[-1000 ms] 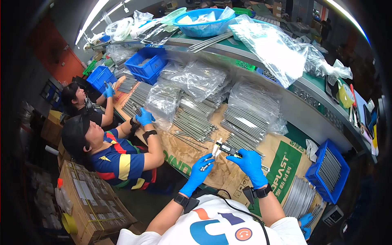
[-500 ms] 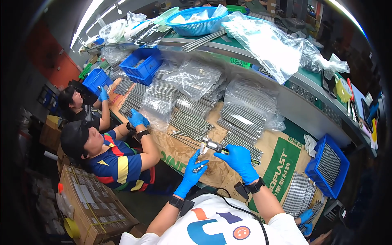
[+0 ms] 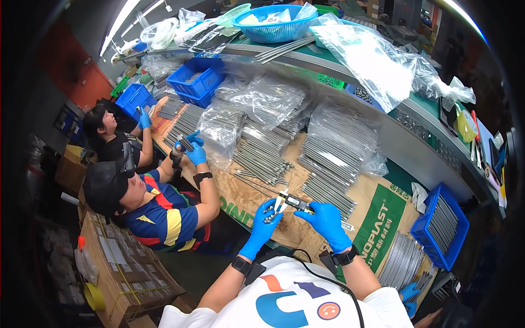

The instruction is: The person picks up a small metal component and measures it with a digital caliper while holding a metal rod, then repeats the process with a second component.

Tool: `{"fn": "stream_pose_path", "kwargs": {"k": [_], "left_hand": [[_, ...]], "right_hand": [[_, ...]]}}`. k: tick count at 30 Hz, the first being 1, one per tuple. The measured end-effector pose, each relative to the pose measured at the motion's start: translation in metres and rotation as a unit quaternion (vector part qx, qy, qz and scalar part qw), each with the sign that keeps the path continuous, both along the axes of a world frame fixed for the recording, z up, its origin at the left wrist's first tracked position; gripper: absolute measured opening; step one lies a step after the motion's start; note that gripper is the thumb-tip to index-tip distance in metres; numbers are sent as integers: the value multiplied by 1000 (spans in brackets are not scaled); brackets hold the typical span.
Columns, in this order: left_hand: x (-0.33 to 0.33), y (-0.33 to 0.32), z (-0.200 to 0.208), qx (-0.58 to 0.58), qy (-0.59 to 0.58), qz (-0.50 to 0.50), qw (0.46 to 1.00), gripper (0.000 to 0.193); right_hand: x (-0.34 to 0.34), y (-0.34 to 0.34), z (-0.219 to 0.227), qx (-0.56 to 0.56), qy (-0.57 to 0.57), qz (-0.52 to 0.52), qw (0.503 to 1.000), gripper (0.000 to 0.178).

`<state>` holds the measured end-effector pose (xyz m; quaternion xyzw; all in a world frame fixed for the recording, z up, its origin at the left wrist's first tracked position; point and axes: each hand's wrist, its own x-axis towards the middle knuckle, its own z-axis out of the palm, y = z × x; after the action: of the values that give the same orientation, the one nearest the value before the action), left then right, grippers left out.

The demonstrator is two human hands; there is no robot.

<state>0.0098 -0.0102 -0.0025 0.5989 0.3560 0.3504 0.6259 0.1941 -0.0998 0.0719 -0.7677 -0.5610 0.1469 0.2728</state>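
My right hand (image 3: 329,225), in a blue glove, is closed around a digital caliper (image 3: 298,202) that lies level over the bench, its jaws toward my left hand. My gloved left hand (image 3: 261,229) has its fingers curled around several small round metal parts (image 3: 269,216), which look like nuts or fittings. The caliper's jaws are at the fingertips of that hand; whether they grip one of the parts is too small to tell. Just beyond my hands lie bundles of metal rods (image 3: 261,156), with another stack of rods (image 3: 328,183) beside them.
Plastic bags (image 3: 339,128) cover some rods. At the right stands a blue bin (image 3: 440,227) of rods, beside a loose rod pile (image 3: 402,259). A raised shelf (image 3: 404,106) carries a blue basket (image 3: 273,30). Two people work at left; another person's gloved hands (image 3: 409,295) show at lower right.
The view has shifted slightly. My left hand has turned and drawn closer to the caliper jaws, with its fingers curled more. The nearer co-worker at left has raised a bunch of rods.
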Motion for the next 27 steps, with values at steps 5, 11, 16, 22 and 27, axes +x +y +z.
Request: {"fn": "stream_pose_path", "kwargs": {"k": [5, 11, 16, 22, 27], "left_hand": [[-1, 1, 1, 5, 1, -5, 1000, 52], [1, -1, 6, -15, -9, -11, 1000, 53], [-1, 3, 7, 50, 74, -60, 994, 57], [-18, -2, 5, 134, 65, -66, 987, 63], [-15, -8, 11, 98, 15, -87, 991, 58]], "right_hand": [[-1, 0, -2, -5, -8, 5, 1000, 51], [1, 0, 1, -27, -13, 7, 1000, 53], [8, -5, 9, -12, -7, -9, 1000, 53], [16, -9, 28, -7, -8, -31, 999, 53], [19, 3, 16, 23, -43, -28, 998, 51]]}}
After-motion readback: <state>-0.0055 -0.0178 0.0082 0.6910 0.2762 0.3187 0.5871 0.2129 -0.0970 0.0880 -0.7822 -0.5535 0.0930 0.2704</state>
